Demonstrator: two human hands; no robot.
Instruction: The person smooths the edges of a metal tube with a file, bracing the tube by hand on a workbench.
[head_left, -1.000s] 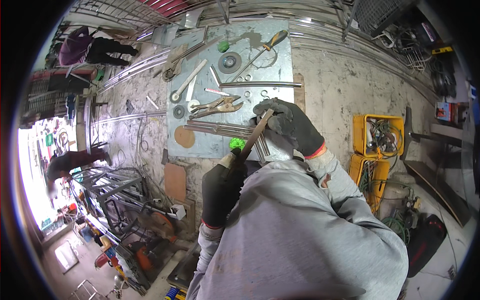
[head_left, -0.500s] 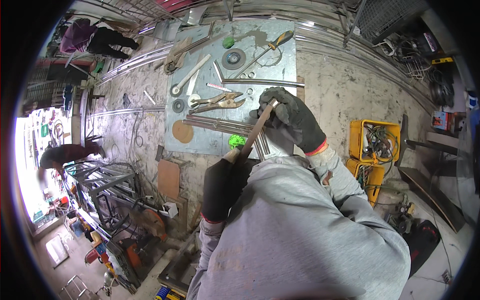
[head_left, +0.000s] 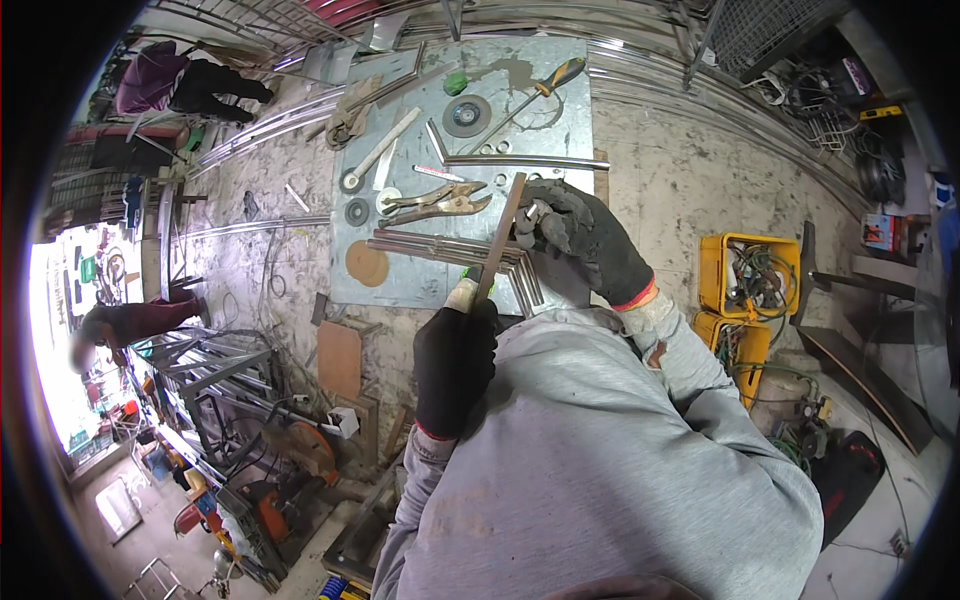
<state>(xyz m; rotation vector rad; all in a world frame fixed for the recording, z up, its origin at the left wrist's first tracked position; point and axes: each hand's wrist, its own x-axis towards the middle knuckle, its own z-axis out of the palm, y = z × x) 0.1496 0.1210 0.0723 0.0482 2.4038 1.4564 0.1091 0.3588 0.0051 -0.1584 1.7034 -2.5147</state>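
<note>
My left hand [head_left: 455, 365], in a black glove, is closed round the lower end of a long, flat, brown file [head_left: 503, 232]. The file points up and slightly right, beside my right fingers. In a dark glove with a red cuff, my right hand [head_left: 590, 240] pinches a small shiny metal piece [head_left: 532, 213], perhaps a short bit of tube, mostly covered by the fingers. Just beyond the hands lie a bundle of thin metal tubes [head_left: 430, 244], bent near their right end, and locking pliers [head_left: 437, 204]. Several small metal rings [head_left: 499, 183] rest close to my right hand.
The metal-topped table [head_left: 400, 285] also carries a screwdriver [head_left: 530, 103], a grinding disc [head_left: 467, 117], a wrench [head_left: 382, 148] and a round brown disc [head_left: 366, 263]. Yellow crates [head_left: 712, 280] with cables stand right. Two people [head_left: 150, 80] are at the far left and left.
The file has swung more upright, its tip moving up and left, clear of the small metal piece in my right hand. My left hand has shifted slightly right.
</note>
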